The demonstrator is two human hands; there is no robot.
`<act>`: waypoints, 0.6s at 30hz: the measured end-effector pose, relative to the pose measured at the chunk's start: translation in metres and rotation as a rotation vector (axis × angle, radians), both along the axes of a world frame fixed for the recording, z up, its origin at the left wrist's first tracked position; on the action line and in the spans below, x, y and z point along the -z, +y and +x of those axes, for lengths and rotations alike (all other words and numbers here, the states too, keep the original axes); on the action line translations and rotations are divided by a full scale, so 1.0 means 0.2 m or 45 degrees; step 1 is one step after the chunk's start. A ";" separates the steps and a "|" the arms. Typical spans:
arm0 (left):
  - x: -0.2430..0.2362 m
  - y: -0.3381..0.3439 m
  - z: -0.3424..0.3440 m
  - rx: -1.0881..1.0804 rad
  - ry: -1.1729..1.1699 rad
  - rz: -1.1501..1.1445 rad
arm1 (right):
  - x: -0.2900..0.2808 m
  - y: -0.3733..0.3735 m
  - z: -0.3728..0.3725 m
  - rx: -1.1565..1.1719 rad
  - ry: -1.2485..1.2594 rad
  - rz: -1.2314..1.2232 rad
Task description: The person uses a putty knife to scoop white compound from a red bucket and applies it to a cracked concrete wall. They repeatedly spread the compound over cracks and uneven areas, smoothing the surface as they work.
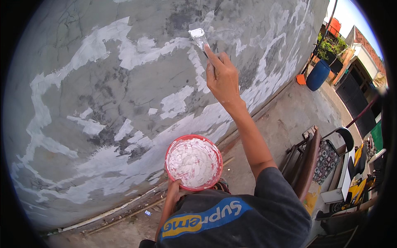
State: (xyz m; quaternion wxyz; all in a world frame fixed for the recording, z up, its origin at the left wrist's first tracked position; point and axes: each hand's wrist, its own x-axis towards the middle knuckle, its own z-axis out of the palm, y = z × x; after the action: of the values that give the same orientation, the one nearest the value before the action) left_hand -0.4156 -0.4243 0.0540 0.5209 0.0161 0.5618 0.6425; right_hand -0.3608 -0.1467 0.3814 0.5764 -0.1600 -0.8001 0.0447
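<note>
The right hand [224, 78] was closed around the handle of a scraper [200, 39], with the index finger extended toward the blade. The scraper was raised before the upper part of a grey wall [62, 37]; its tip bore white paste, though contact with the wall could not be told. The left hand [174, 188] grasped a red bowl [221, 166] at its near left rim, some fingers being hidden beneath. The bowl stood in front of the person's body, near the wall's foot, and contained white paste [193, 162]. Irregular white patches [175, 101] covered parts of the cracked wall. At right were a blue barrel [318, 75] and a yellow motorbike [359, 192].
</note>
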 end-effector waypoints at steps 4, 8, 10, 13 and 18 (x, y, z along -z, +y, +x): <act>0.05 0.03 0.00 0.012 0.026 0.046 | 0.19 0.11 -0.08 -0.020 -0.019 -0.027; 0.06 0.02 0.00 0.038 -0.032 -0.008 | 0.20 0.07 0.07 0.025 -0.242 -0.077; 0.03 0.01 0.01 -0.001 0.012 0.032 | 0.06 0.03 0.15 0.017 -0.254 -0.055; 0.01 0.02 0.02 0.003 0.039 0.028 | -0.17 -0.02 0.17 0.016 -0.245 0.004; 0.06 0.02 0.03 0.022 -0.017 0.039 | -0.13 0.04 0.11 0.168 -0.449 0.051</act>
State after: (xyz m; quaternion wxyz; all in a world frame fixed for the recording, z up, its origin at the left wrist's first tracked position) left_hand -0.4104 -0.4203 0.0424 0.5298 0.0246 0.5481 0.6468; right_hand -0.3394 -0.1393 0.4078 0.4320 -0.2061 -0.8772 -0.0378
